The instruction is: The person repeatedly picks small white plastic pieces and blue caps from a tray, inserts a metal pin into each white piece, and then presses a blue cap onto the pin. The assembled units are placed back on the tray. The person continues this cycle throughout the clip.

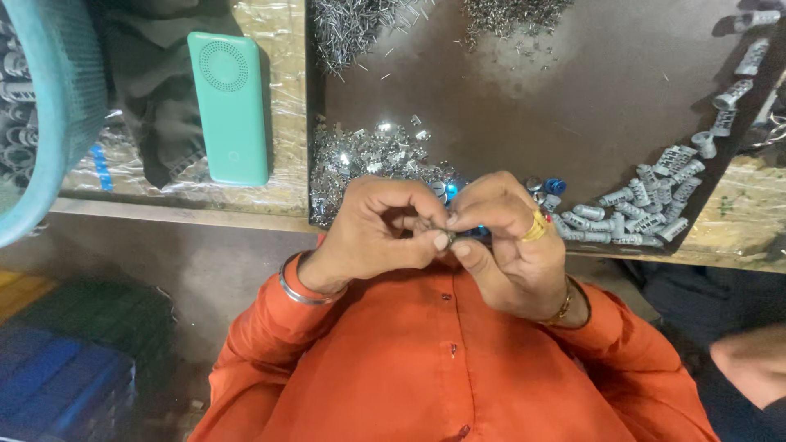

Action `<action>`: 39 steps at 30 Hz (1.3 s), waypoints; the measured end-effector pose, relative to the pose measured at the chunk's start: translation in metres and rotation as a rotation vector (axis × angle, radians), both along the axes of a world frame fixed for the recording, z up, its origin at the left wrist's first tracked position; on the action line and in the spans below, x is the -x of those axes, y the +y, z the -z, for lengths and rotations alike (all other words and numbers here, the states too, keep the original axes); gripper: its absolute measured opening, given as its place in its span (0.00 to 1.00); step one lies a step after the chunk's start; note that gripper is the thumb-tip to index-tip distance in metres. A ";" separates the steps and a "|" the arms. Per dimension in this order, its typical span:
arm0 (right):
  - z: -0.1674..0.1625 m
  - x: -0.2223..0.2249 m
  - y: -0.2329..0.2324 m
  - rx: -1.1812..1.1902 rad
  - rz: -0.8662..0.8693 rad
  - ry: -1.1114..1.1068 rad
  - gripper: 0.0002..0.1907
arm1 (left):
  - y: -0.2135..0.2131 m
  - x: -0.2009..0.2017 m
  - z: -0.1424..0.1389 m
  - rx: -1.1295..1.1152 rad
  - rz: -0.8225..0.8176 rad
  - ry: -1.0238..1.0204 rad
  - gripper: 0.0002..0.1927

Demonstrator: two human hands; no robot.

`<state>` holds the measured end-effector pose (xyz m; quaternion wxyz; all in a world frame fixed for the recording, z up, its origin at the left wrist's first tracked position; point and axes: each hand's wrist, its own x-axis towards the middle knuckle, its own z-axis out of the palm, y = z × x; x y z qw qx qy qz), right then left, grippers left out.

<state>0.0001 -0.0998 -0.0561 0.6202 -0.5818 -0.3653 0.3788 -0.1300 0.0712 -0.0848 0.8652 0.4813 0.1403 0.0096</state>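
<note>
left hand (372, 233), right hand (508, 237) pinch small metal part (446, 237) (mostly hidden).

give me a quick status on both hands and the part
Left hand and right hand together, fingers pinching a small metal part. Grey ribbed pieces right, shiny clip pile behind. Nothing in the way.

A mint-green speaker-like device (229, 106) lies flat on the plastic-wrapped wooden table (282, 98) at the left, beside a teal mesh basket (49, 106). Far across the dark mat (573, 106) sit heaps of thin metal pins (352, 29). Grey ribbed plastic pieces (647, 205) cluster at the right.
</note>
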 end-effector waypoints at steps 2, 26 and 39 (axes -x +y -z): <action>-0.014 -0.008 0.015 -0.035 0.010 0.115 0.15 | 0.001 0.000 0.000 -0.048 0.030 -0.003 0.03; 0.013 -0.007 -0.012 0.024 0.250 0.209 0.07 | -0.026 -0.034 -0.007 -0.181 -0.113 -0.096 0.03; 0.018 -0.020 -0.014 -0.087 0.273 0.268 0.13 | -0.024 -0.032 -0.014 -0.229 -0.128 -0.115 0.04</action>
